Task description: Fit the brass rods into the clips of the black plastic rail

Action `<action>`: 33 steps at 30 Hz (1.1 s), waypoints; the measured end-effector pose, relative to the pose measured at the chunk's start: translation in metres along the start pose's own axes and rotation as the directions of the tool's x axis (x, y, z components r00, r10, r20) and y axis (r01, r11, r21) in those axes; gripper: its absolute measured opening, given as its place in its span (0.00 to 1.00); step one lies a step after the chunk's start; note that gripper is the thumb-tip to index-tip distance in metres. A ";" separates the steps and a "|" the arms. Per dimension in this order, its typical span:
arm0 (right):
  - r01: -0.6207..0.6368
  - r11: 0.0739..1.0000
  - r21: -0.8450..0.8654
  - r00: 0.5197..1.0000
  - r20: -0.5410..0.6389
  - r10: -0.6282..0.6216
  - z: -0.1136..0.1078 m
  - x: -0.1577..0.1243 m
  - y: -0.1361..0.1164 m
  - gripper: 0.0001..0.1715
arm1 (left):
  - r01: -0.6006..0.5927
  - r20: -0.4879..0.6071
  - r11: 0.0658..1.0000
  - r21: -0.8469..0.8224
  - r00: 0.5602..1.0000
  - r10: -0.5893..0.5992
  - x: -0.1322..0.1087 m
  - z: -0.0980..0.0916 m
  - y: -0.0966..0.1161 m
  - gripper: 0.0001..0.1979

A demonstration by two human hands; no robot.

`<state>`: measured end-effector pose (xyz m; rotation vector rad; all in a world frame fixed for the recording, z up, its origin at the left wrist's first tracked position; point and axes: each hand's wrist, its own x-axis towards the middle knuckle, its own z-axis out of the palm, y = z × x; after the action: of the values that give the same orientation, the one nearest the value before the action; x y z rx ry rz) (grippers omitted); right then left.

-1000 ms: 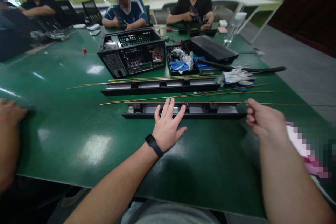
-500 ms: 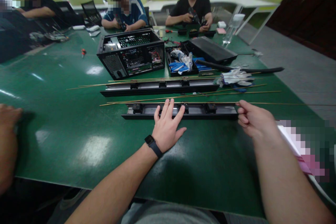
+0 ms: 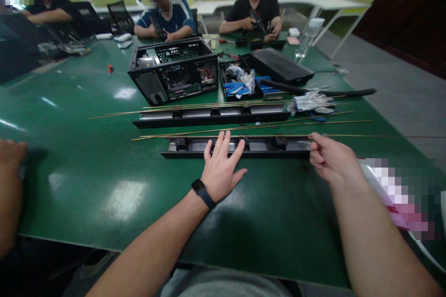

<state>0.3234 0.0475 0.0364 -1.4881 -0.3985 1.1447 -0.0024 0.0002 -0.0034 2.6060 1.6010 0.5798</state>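
My left hand (image 3: pixel 223 164), fingers spread, lies over the middle of the nearer black metal channel (image 3: pixel 195 154). Black blocks (image 3: pixel 278 142) sit inside that channel. At the channel's right end my right hand (image 3: pixel 329 155) is closed, its thumb and forefinger pinching a thin brass-coloured rod (image 3: pixel 386 136). The rod runs along the channel's back edge and out past my hand to the right. Behind lies a second black channel (image 3: pixel 209 122) with similar blocks, and several thin rods (image 3: pixel 195 106) rest over it.
Beyond the channels stand an open computer case (image 3: pixel 174 74), a box of gloves (image 3: pixel 240 82) and a black panel (image 3: pixel 278 66). More gloves (image 3: pixel 311 101) and a black strip (image 3: pixel 320 92) lie right. Co-workers sit across the green table (image 3: pixel 87 171); another person's hand (image 3: pixel 12 153) is at left.
My right hand has shifted slightly left along the channel, still pinching the rod. My left hand has stayed in place.
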 end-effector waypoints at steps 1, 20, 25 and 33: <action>-0.016 1.000 -0.006 1.000 0.010 0.016 0.002 -0.001 0.000 0.12 | -0.002 -0.001 1.000 -0.001 1.000 0.002 0.000 0.000 0.000 0.43; -0.001 0.998 0.064 1.000 -0.025 0.003 0.006 -0.001 0.002 0.12 | -0.001 -0.005 1.000 -0.009 1.000 0.001 0.000 0.000 0.000 0.43; -0.003 1.000 0.014 0.996 0.091 0.002 0.007 -0.002 0.007 0.14 | 0.005 0.007 1.000 -0.004 1.000 -0.005 0.000 -0.002 0.001 0.43; 0.039 0.998 0.038 0.999 -0.011 -0.039 0.008 -0.003 0.004 0.12 | -0.005 0.000 1.000 -0.004 1.000 0.005 0.000 -0.002 -0.001 0.43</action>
<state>0.3144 0.0483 0.0351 -1.4462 -0.3945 1.1078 -0.0035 0.0000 -0.0017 2.6079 1.5926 0.5817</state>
